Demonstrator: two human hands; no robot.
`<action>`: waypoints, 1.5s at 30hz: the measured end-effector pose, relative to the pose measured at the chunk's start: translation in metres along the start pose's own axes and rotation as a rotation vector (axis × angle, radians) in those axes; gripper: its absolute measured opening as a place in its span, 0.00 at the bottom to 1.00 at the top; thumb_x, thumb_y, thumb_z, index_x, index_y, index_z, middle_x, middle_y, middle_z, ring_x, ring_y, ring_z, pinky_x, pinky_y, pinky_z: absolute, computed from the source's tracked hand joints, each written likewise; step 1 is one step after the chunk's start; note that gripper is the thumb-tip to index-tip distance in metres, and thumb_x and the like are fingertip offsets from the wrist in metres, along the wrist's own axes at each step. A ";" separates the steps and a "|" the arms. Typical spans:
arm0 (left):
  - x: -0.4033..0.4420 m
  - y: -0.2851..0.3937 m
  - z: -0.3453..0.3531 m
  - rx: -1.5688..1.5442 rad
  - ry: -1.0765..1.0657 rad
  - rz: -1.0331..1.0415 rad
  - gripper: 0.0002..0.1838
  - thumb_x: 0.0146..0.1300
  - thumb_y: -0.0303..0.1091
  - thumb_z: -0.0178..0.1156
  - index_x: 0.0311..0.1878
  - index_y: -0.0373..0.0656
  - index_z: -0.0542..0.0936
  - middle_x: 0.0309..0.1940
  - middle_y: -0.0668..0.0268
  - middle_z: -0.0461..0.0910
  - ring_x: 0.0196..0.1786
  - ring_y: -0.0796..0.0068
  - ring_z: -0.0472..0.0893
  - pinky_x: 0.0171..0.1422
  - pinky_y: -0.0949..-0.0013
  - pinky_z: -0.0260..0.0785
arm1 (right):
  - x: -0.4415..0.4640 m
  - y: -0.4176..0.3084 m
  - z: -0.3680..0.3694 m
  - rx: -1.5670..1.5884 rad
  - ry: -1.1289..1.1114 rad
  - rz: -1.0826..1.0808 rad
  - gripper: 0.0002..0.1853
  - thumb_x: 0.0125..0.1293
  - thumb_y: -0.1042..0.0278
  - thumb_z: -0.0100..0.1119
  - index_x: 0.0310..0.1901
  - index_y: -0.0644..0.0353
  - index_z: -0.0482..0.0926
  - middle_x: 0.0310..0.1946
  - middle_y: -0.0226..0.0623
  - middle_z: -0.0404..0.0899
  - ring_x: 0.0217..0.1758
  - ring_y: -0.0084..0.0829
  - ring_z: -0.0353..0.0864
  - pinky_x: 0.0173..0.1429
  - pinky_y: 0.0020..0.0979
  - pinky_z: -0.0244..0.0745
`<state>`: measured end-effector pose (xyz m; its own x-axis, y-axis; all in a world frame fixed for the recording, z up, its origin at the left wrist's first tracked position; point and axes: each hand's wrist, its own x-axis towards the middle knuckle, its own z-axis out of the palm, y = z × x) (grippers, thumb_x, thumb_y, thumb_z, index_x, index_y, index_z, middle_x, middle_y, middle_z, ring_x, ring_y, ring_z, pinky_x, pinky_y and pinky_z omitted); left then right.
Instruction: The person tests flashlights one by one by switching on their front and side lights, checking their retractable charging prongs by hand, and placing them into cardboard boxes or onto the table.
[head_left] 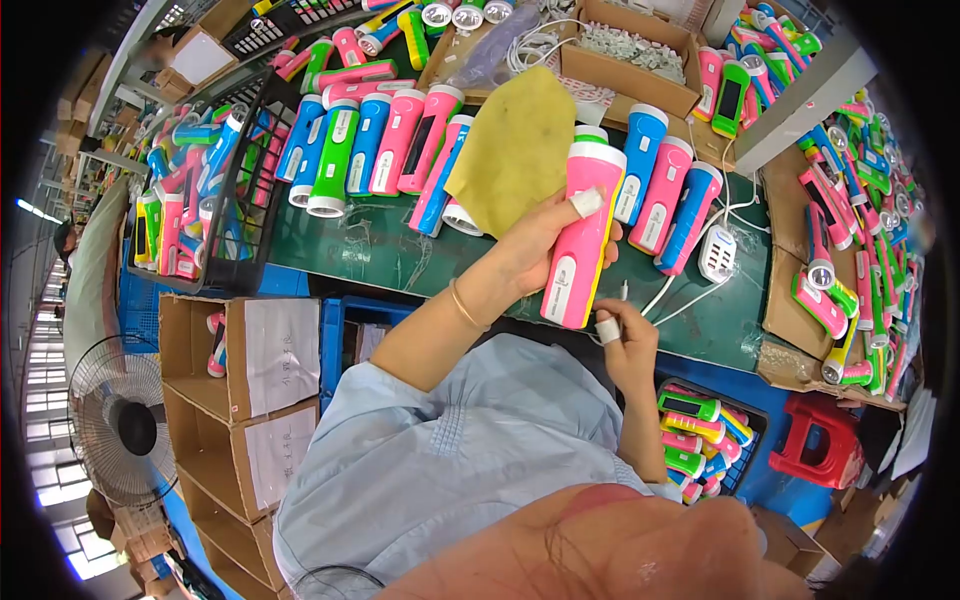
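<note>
My left hand (560, 235), its thumb taped in white, is wrapped round a pink flashlight (588, 225) with a white head and yellow edge, held tilted above the green bench. Just below its base is my right hand (628, 345), fingers curled, thumb also taped. A white charging cable (625, 290) shows its plug tip above those fingers; the grip itself is partly hidden. Behind the held flashlight lies a yellow cloth (515, 150). A row of flashlights in blue, green and pink (335, 160) lies to the left, and a few more (662, 208) lie to the right.
A white multi-port USB charger (717, 254) with cables sits on the bench (735, 325). Flashlights fill a black crate (245, 215) at left and cardboard at right. A carton of small parts (640, 50) stands behind. Below are cardboard shelves (240, 400), a fan (130, 425) and a red stool (820, 440).
</note>
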<state>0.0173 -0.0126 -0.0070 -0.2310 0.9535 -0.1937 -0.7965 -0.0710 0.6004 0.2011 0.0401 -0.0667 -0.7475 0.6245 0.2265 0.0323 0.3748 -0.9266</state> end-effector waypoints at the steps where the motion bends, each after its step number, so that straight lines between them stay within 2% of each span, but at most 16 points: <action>1: -0.001 -0.003 0.004 0.000 -0.006 0.015 0.22 0.62 0.43 0.57 0.51 0.39 0.67 0.38 0.57 0.75 0.35 0.65 0.79 0.42 0.62 0.75 | -0.001 0.000 0.001 -0.025 -0.009 -0.014 0.06 0.60 0.76 0.55 0.38 0.64 0.79 0.27 0.38 0.77 0.26 0.27 0.75 0.31 0.26 0.68; 6: 0.000 -0.004 0.000 -0.008 -0.033 0.007 0.21 0.63 0.47 0.55 0.50 0.40 0.67 0.36 0.58 0.74 0.31 0.66 0.78 0.35 0.63 0.74 | 0.000 -0.002 0.001 -0.075 -0.015 -0.067 0.05 0.59 0.77 0.56 0.38 0.63 0.79 0.24 0.37 0.74 0.22 0.26 0.71 0.27 0.25 0.65; 10: 0.004 -0.006 0.000 0.044 0.126 -0.027 0.22 0.63 0.50 0.54 0.48 0.41 0.68 0.31 0.60 0.75 0.25 0.69 0.76 0.31 0.67 0.73 | 0.000 -0.006 0.003 -0.047 -0.001 -0.026 0.05 0.60 0.77 0.55 0.37 0.63 0.79 0.24 0.36 0.74 0.21 0.24 0.70 0.27 0.24 0.64; 13: 0.004 -0.006 -0.007 0.021 0.108 -0.082 0.21 0.63 0.50 0.54 0.48 0.42 0.68 0.29 0.60 0.76 0.25 0.68 0.77 0.31 0.66 0.74 | 0.002 0.004 0.005 -0.044 0.035 -0.183 0.08 0.62 0.76 0.53 0.42 0.62 0.78 0.24 0.35 0.74 0.22 0.24 0.70 0.27 0.23 0.64; 17: 0.002 -0.004 -0.004 0.031 0.178 -0.093 0.18 0.62 0.44 0.54 0.46 0.40 0.69 0.28 0.59 0.76 0.27 0.66 0.79 0.33 0.65 0.75 | 0.000 0.000 0.006 0.091 0.079 0.024 0.12 0.66 0.73 0.48 0.49 0.61 0.76 0.23 0.31 0.73 0.21 0.19 0.67 0.26 0.20 0.62; 19: 0.003 -0.005 -0.009 0.083 0.272 -0.067 0.17 0.61 0.41 0.55 0.47 0.38 0.69 0.29 0.60 0.77 0.29 0.66 0.79 0.33 0.65 0.75 | 0.000 -0.015 -0.002 0.303 0.062 0.272 0.14 0.68 0.72 0.45 0.52 0.60 0.75 0.22 0.28 0.72 0.20 0.16 0.65 0.25 0.19 0.61; 24: -0.002 0.014 -0.012 0.386 0.244 0.187 0.18 0.59 0.34 0.57 0.49 0.35 0.68 0.40 0.58 0.75 0.42 0.65 0.79 0.47 0.61 0.75 | 0.004 -0.023 -0.022 0.171 0.013 0.244 0.14 0.66 0.75 0.47 0.49 0.62 0.78 0.26 0.26 0.70 0.24 0.14 0.64 0.27 0.17 0.59; 26: 0.003 0.023 -0.009 0.822 0.294 0.465 0.20 0.60 0.34 0.58 0.51 0.34 0.67 0.46 0.56 0.73 0.45 0.64 0.79 0.53 0.60 0.73 | 0.009 -0.020 -0.031 0.167 -0.011 0.217 0.12 0.60 0.77 0.53 0.46 0.64 0.80 0.30 0.27 0.73 0.29 0.15 0.67 0.31 0.17 0.61; 28: 0.018 0.013 -0.020 1.289 0.597 0.986 0.28 0.56 0.32 0.63 0.54 0.31 0.61 0.41 0.61 0.72 0.41 0.69 0.77 0.45 0.70 0.73 | 0.015 -0.014 -0.032 0.268 -0.005 0.246 0.11 0.58 0.77 0.57 0.43 0.65 0.80 0.31 0.28 0.75 0.30 0.16 0.68 0.32 0.18 0.62; 29: 0.023 0.015 -0.023 1.470 0.650 0.845 0.39 0.50 0.40 0.67 0.58 0.26 0.60 0.47 0.46 0.70 0.51 0.52 0.73 0.58 0.60 0.64 | 0.017 -0.012 -0.029 0.288 0.002 0.252 0.10 0.58 0.77 0.58 0.42 0.65 0.80 0.32 0.28 0.76 0.31 0.16 0.68 0.33 0.19 0.62; 30: 0.026 0.011 -0.022 1.340 0.691 0.761 0.42 0.50 0.42 0.67 0.59 0.26 0.55 0.51 0.43 0.67 0.55 0.48 0.69 0.61 0.58 0.59 | 0.020 -0.011 -0.026 0.307 0.010 0.254 0.09 0.58 0.77 0.59 0.40 0.65 0.80 0.33 0.29 0.76 0.31 0.17 0.69 0.34 0.19 0.63; 32: 0.022 0.010 -0.022 1.205 0.634 0.701 0.37 0.50 0.38 0.67 0.57 0.29 0.60 0.48 0.45 0.69 0.53 0.49 0.70 0.58 0.59 0.62 | 0.028 -0.013 -0.021 0.279 0.033 0.195 0.07 0.58 0.76 0.60 0.39 0.65 0.80 0.33 0.29 0.76 0.32 0.17 0.69 0.35 0.20 0.64; 35: 0.006 0.027 -0.026 0.332 0.100 0.149 0.26 0.59 0.37 0.62 0.54 0.32 0.66 0.39 0.61 0.74 0.42 0.70 0.77 0.45 0.68 0.73 | 0.042 -0.031 -0.012 0.095 0.044 0.038 0.06 0.58 0.75 0.59 0.37 0.64 0.79 0.30 0.29 0.75 0.33 0.20 0.71 0.38 0.23 0.65; 38: -0.007 0.018 -0.021 0.161 -0.056 0.052 0.25 0.63 0.41 0.56 0.57 0.32 0.66 0.45 0.55 0.76 0.47 0.67 0.78 0.53 0.63 0.72 | 0.055 -0.040 -0.005 -0.201 0.039 -0.186 0.06 0.56 0.76 0.60 0.37 0.63 0.79 0.28 0.33 0.74 0.33 0.28 0.73 0.38 0.25 0.67; 41: -0.010 0.006 -0.009 0.297 0.076 0.120 0.22 0.64 0.45 0.55 0.51 0.35 0.70 0.39 0.58 0.76 0.41 0.71 0.78 0.46 0.68 0.73 | 0.063 -0.053 0.007 -0.542 0.103 -0.494 0.09 0.47 0.77 0.61 0.34 0.60 0.77 0.28 0.37 0.72 0.33 0.38 0.71 0.36 0.32 0.67; 45: -0.003 -0.004 -0.013 0.486 0.266 0.188 0.20 0.64 0.47 0.55 0.45 0.38 0.72 0.34 0.61 0.76 0.33 0.73 0.78 0.37 0.71 0.74 | 0.066 -0.060 0.016 -0.766 -0.005 -0.510 0.09 0.43 0.79 0.59 0.30 0.60 0.75 0.27 0.35 0.71 0.35 0.37 0.72 0.38 0.36 0.68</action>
<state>0.0146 -0.0192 -0.0188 -0.5262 0.8265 -0.2000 -0.3948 -0.0291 0.9183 0.1392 0.0476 -0.0007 -0.7948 0.2567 0.5499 0.1275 0.9565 -0.2623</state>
